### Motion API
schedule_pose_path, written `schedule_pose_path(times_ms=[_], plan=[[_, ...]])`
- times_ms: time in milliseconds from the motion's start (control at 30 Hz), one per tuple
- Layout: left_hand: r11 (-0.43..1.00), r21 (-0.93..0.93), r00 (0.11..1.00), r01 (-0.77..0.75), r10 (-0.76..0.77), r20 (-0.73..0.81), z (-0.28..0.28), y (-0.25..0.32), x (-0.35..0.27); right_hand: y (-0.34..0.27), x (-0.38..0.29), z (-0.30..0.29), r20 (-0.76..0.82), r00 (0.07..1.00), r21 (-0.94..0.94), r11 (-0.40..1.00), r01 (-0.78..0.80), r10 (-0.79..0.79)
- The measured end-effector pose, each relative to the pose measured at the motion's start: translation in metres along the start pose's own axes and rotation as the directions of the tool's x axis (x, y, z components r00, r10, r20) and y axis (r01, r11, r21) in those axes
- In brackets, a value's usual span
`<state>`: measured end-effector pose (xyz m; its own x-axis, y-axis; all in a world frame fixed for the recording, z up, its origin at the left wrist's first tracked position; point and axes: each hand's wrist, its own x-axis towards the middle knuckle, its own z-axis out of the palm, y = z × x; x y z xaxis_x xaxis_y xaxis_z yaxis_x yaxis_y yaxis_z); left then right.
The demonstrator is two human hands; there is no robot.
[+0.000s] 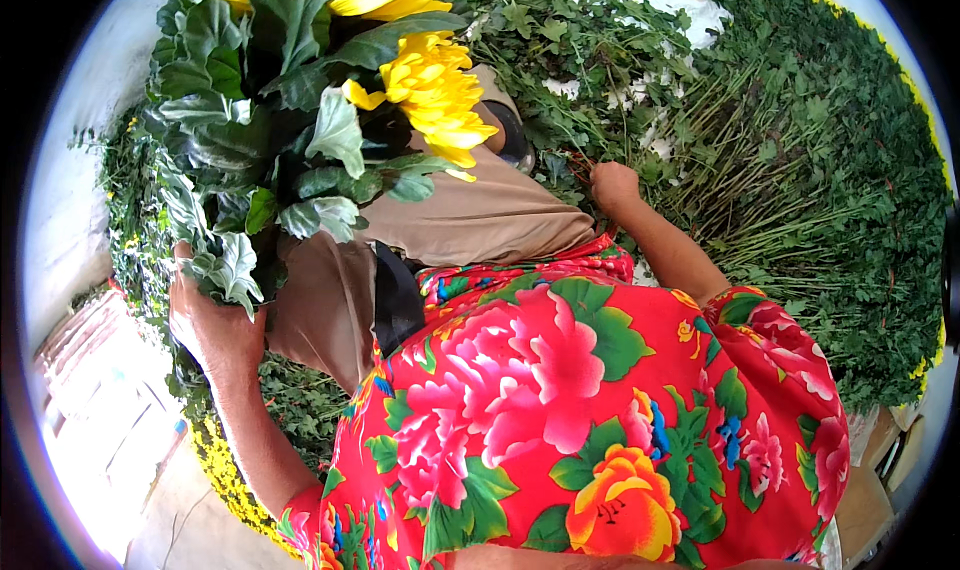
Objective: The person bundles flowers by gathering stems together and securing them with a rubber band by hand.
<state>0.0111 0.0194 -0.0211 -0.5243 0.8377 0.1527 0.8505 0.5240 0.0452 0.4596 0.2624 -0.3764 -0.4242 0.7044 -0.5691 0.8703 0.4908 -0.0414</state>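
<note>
Upright in my left hand [217, 322] is a bunch of leafy stems with large yellow chrysanthemum blooms [435, 94]; its broad leaves [225, 135] hide part of my fingers and the stems. My right hand [615, 187] is closed beyond my right knee, with thin red strands [581, 163] at its fingertips, beside the cut greenery. Whether the strands are ties or string is hard to tell.
A large heap of cut green stems [750, 187], edged with yellow flowers [937, 142], curves around my right side. More foliage lies on white sheeting [690, 11] ahead. Yellow flowers [225, 472] and stacked flat material [90, 337] are at left.
</note>
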Motion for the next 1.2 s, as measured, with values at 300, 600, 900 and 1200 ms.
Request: schedule_pose_path(times_ms=[300, 600, 900, 1200], plan=[[0.992, -0.092, 0.991, 0.086, -0.075, 0.115, -0.01, 0.012, 0.014, 0.068, 0.007, -0.077, -0.017, 0.994, 0.808, 0.584, 0.08, -0.112], [0.7, -0.597, 0.877, 0.391, -0.087, 0.472, -0.085, 0.049, 0.035, -0.097, -0.001, -0.276, -0.474, 0.875, 0.742, 0.488, 0.459, -0.102], [0.829, -0.549, 0.931, 0.11, 0.107, 0.348, -0.094, 0.073, 0.045, -0.274, -0.034, -0.312, -0.424, 0.538, 0.721, 0.087, 0.687, -0.729], [0.852, -0.445, 0.918, 0.274, -0.094, 0.385, -0.087, 0.045, 0.045, -0.249, -0.043, -0.322, -0.403, 0.405, 0.416, 0.23, 0.88, -0.821]])
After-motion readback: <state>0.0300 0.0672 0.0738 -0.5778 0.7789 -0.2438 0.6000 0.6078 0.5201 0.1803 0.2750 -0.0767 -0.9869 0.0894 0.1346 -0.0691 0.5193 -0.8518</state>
